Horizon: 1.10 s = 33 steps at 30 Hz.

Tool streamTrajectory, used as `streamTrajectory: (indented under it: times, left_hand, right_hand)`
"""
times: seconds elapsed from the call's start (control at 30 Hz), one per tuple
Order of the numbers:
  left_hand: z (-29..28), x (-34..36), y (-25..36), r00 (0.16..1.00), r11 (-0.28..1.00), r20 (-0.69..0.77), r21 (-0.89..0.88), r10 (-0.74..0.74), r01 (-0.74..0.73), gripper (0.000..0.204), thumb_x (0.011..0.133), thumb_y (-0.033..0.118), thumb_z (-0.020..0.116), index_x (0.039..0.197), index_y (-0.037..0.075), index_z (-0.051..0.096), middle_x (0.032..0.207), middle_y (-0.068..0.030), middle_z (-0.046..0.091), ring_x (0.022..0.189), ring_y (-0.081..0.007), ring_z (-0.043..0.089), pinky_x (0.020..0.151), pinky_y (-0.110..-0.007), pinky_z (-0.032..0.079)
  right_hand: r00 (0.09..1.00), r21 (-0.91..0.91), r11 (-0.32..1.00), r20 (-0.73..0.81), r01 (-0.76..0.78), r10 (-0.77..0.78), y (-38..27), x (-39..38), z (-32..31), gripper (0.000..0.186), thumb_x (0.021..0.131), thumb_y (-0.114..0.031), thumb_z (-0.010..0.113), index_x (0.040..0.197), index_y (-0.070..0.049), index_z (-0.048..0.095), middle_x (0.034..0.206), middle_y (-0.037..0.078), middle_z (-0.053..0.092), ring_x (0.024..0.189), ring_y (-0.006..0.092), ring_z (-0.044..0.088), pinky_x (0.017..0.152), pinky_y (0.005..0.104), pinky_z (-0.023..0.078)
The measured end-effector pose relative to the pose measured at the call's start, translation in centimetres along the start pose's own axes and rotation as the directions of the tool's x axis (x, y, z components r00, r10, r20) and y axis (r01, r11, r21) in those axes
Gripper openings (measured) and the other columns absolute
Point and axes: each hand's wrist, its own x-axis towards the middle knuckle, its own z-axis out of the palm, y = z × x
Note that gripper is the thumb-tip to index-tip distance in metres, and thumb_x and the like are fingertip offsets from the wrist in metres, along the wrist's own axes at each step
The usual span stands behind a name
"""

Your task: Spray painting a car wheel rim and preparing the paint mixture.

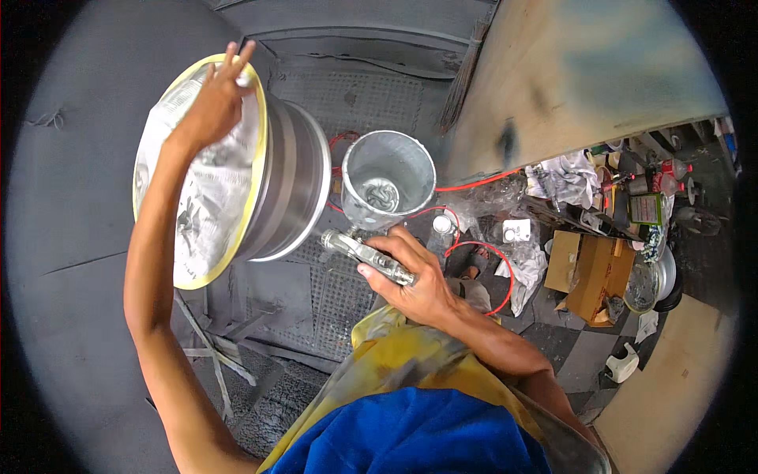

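Partly grey wheel [290,186], yellow-edged; silvery spraygun [371,259]

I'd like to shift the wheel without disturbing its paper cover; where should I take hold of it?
Probably by the bare pale lip of the wheel, coming from the right: it forms a projecting edge at that end, while the paper cover and yellow tape take up the opposite side.

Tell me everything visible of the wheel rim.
The wheel rim has a metallic-looking grey barrel with darker bands, ending in a pale lip. Crumpled, whitish printed sheeting covers its other face, edged with yellow tape. It is tilted, covered face leftward, to the left of the grey bucket. The left hand lies at the upper taped edge, apparently touching; its support is unclear.
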Motion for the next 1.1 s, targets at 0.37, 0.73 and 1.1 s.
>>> streamTrajectory:
  times: [0.37,0.73,1.1]
  left_hand:
    - [-6.6,-21.5,16.1,0.903,0.936,0.269,-0.012,-0.335,0.351,0.074,0.077,-0.020,0.047,0.142,0.012,0.065,0.173,-0.0131,0.020,0.160,-0.0392,0.014,0.129,-0.059,0.014]
    - [0.1,-38.7,2.8,0.588,0.606,0.215,0.495,-0.780,0.623,0.078,0.083,-0.016,0.046,0.155,0.014,0.050,0.173,-0.0183,0.015,0.160,-0.0401,0.012,0.125,-0.064,0.018]
    - [-1.5,-34.7,11.9,0.653,0.650,0.019,0.129,-0.757,0.749,0.066,0.090,-0.007,0.051,0.154,0.001,0.045,0.158,-0.0202,0.046,0.147,-0.0383,0.041,0.124,-0.053,0.028]
  right_hand:
    - [0.998,-0.020,0.998,0.026,0.064,-0.063,1.0,0.8,-1.0,0.034,0.090,-0.013,0.079,0.118,-0.001,0.063,0.101,0.017,0.061,0.089,0.0346,0.064,0.078,0.0410,0.052]
    - [0.994,0.021,0.996,0.067,0.084,-0.085,0.2,0.7,-2.4,0.031,0.092,-0.014,0.078,0.116,-0.001,0.064,0.101,0.015,0.062,0.089,0.0326,0.065,0.078,0.0410,0.053]
    - [0.991,0.029,0.992,0.062,0.120,-0.122,1.8,1.3,-1.3,0.031,0.092,-0.015,0.078,0.116,-0.002,0.063,0.100,0.014,0.061,0.088,0.0322,0.066,0.074,0.0417,0.053]
